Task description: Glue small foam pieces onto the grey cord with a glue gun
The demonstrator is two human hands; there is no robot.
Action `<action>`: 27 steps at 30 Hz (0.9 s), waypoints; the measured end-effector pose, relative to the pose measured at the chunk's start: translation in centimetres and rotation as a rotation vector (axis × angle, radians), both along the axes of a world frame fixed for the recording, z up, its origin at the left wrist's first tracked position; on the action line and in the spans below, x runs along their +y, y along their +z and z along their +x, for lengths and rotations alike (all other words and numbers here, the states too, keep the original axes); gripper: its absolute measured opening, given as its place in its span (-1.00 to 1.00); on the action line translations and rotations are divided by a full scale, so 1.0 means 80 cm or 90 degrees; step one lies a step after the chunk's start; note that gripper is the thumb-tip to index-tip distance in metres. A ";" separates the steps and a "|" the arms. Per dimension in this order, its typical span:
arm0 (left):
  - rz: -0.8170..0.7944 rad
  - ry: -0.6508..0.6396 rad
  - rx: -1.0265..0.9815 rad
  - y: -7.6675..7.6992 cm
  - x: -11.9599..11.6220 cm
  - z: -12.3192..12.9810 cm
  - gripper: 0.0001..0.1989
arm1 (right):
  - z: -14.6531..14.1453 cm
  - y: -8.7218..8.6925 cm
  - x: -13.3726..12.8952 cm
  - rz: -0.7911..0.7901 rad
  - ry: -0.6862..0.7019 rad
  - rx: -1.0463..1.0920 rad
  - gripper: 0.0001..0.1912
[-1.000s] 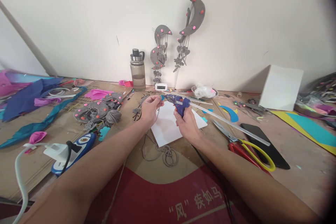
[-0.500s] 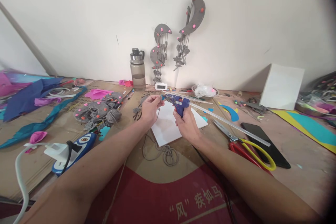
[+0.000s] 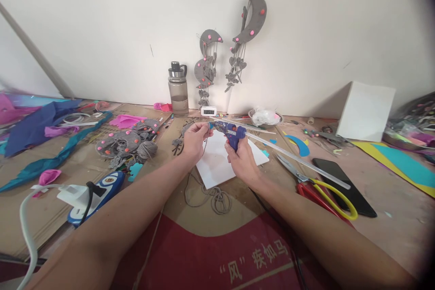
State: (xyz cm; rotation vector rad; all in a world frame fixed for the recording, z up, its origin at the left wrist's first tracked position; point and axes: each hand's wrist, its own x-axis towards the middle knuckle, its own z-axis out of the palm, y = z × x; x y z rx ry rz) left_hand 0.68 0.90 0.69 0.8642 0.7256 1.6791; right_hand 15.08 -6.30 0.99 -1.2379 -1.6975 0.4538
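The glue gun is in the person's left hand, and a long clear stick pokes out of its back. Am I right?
Not quite: the head view shows the glue gun in the person's right hand, not the left. The long clear stick does poke out of its back.

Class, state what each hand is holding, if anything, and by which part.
The right hand holds the glue gun by its handle. The left hand pinches a small blue piece; by which part cannot be told.
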 end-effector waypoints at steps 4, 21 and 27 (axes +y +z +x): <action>-0.002 0.000 -0.006 0.000 0.000 0.000 -0.75 | 0.001 0.000 0.002 -0.033 -0.009 0.032 -0.67; -0.022 -0.010 -0.055 0.007 0.002 -0.010 -0.82 | 0.043 0.019 0.048 -0.305 -0.012 0.116 -0.90; 0.039 0.026 0.045 0.016 -0.004 -0.005 -0.84 | 0.072 0.028 0.056 -0.310 0.038 -0.198 -0.73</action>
